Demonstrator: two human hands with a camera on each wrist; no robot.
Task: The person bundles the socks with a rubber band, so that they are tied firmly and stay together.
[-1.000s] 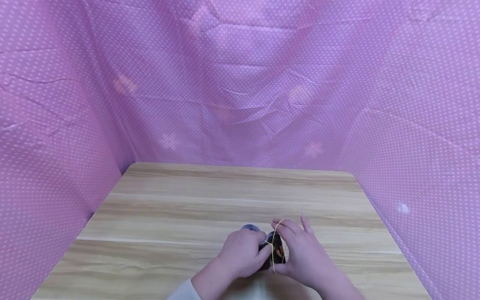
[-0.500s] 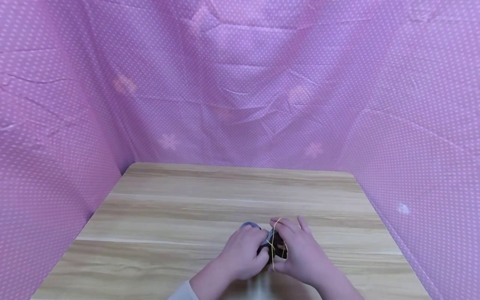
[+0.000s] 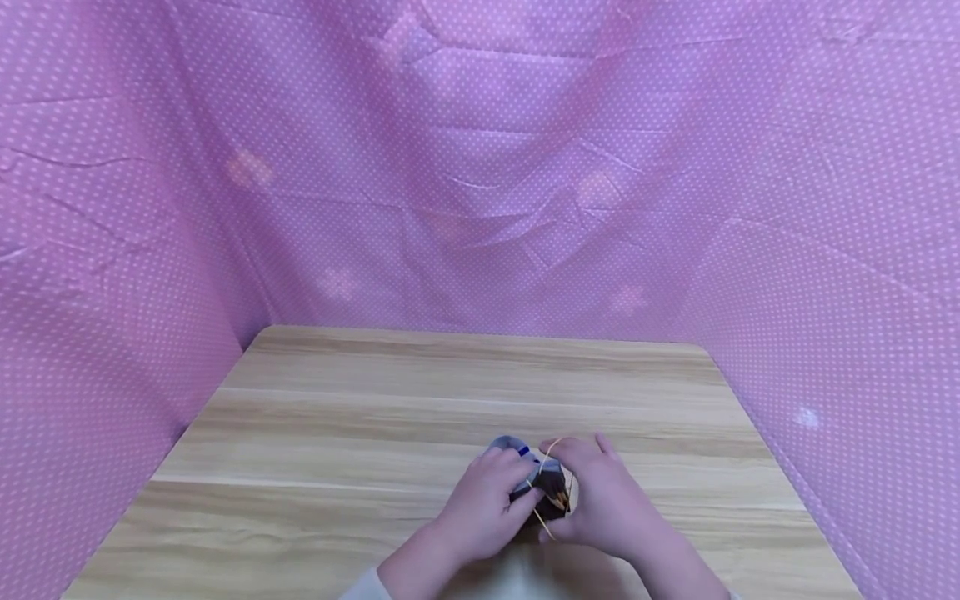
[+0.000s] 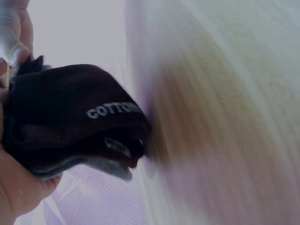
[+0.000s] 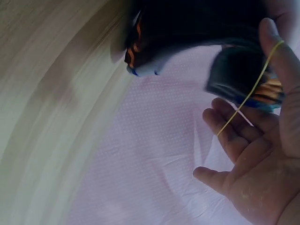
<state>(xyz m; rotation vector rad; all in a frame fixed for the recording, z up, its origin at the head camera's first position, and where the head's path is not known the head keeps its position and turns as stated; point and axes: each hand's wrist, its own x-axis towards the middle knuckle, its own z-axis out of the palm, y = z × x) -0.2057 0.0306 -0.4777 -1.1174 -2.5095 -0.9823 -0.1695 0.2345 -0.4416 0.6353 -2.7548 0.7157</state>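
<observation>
A bundle of dark socks (image 4: 70, 103) with grey parts and pale "COTTON" lettering is gripped by my left hand (image 3: 483, 510), low in the middle of the head view. Its grey end, with a blue mark, sticks out past the left fingers. My right hand (image 3: 603, 504) is just right of the bundle, thumb and fingers spread apart. A thin yellow rubber band (image 5: 257, 86) stretches from its thumb to its fingers and crosses over itself in the right wrist view. In the head view the band reaches toward the left thumb, around the bundle's orange-marked end.
A wood-grain table (image 3: 337, 425) lies under both hands. Pink dotted cloth (image 3: 480, 250) hangs at the back and on both sides of it.
The bundle has turned in my left hand, and its grey end with the blue mark shows more. The band's near strands, upright before, now slant toward my left thumb.
</observation>
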